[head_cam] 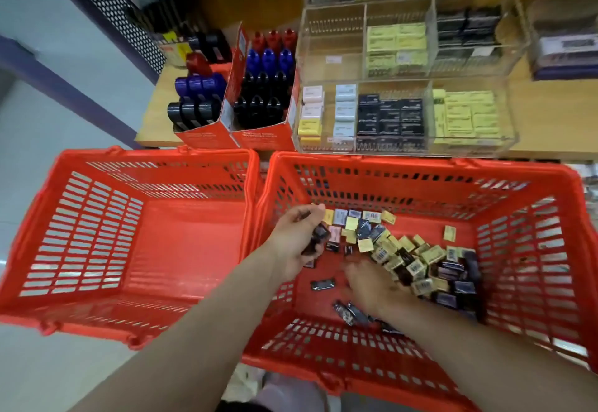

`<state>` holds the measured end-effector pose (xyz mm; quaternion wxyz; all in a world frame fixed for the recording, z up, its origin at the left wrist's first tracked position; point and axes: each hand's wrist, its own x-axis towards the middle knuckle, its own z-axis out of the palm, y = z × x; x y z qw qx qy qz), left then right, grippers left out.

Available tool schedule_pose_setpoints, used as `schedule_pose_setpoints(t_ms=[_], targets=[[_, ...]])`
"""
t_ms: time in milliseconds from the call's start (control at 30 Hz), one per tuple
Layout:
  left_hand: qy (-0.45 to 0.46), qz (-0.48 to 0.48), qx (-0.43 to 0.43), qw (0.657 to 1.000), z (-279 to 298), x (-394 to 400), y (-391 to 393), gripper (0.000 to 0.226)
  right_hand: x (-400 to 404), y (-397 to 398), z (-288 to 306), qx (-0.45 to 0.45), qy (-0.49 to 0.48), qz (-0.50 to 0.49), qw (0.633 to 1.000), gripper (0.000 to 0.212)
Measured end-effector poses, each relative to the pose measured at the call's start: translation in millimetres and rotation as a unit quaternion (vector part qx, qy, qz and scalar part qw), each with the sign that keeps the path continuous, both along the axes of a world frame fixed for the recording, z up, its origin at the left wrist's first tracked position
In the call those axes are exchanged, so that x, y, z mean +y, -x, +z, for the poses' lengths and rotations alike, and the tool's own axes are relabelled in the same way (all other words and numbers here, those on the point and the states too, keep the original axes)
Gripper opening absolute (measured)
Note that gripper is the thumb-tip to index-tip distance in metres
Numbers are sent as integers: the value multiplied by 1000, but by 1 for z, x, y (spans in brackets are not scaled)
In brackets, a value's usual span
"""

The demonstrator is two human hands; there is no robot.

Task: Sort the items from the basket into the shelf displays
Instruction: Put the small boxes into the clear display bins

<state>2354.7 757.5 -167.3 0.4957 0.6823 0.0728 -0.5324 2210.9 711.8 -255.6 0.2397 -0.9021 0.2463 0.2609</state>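
Two red plastic baskets stand below the shelf. The right basket [530,249] holds a heap of small boxed items [420,262], yellow, black and pale, piled toward its right side. My left hand [296,243] is inside this basket and grips several small black boxes [318,238]. My right hand [372,285] reaches palm down into the pile, blurred, its fingers spread over the loose items; whether it holds anything cannot be told. The left basket [129,233] has nothing in it.
On the wooden shelf [550,149] a clear acrylic display [404,113] holds compartments of pale, black and yellow boxes; its upper left compartment [333,42] looks bare. Two red cartons [259,138] of black, blue and red bottles stand to its left. A grey floor lies at left.
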Motion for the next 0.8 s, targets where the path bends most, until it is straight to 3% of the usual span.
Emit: schedule_pose_setpoints(t_ms=[100,267,400,500,633,800], targets=[[-6,-9,48,999,-18,-18,-6,14,12,-14,-32,25,37,47,998,27],[-6,-7,89,996,-40,-21,-11,7,15,-26,-65,-12,97,92,991,50],[-26,-14,64,998,-40,-16,-13,7,5,-27,-60,-77,30,37,996,51],[5,-12,53,998,-19,-15,-17,13,-21,-10,-25,-114,-78,-41,990,38],[49,-49,27,997,34,-16,-11,5,-60,18,50,-172,-143,-131,966,24],[43,-154,-80,984,115,-16,7,15,-100,37,176,-326,-219,-266,880,22]])
